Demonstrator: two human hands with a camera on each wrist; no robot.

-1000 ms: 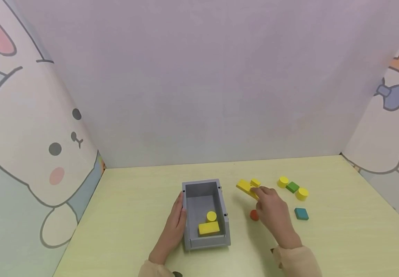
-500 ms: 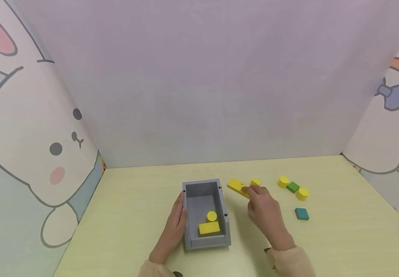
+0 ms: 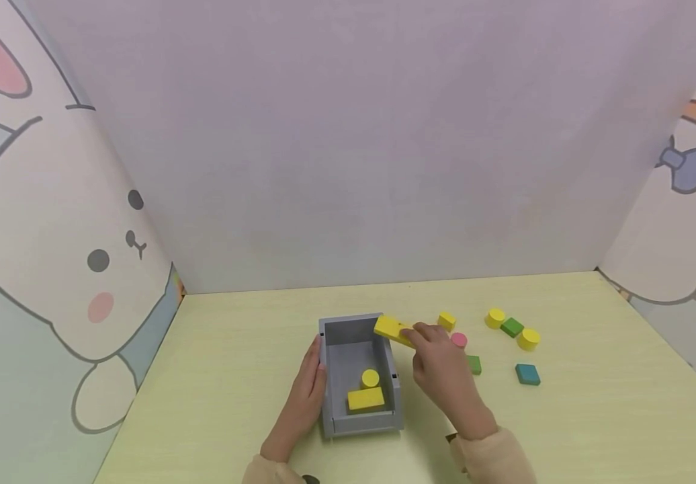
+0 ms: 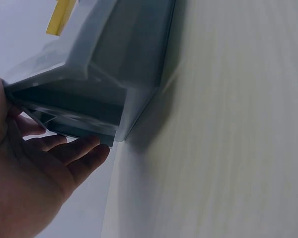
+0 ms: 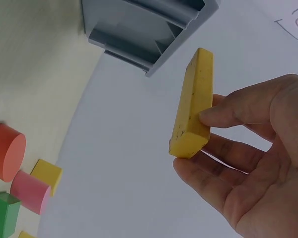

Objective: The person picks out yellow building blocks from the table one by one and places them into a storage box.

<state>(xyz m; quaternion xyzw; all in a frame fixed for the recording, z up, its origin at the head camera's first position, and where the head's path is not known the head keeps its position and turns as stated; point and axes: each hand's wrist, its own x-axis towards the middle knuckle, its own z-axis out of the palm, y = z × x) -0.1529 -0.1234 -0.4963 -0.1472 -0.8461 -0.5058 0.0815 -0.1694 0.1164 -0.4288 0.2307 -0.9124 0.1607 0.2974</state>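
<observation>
A grey plastic bin stands on the table with a yellow cylinder and a yellow rectangular block inside. Along its left side my left hand rests, fingers extended against the wall; in the left wrist view the fingertips touch the bin. My right hand pinches a long yellow block between thumb and fingers, above the bin's far right rim. In the right wrist view the long yellow block is tilted and apart from the bin.
Right of the bin lie a small yellow block, a pink cylinder, a green block, two yellow cylinders with another green block between, and a teal block. A red cylinder shows in the right wrist view.
My right hand has moved left with the long yellow block, from over the loose blocks to the bin's right rim. The pink cylinder and a green block have come into sight. The left hand stays put.
</observation>
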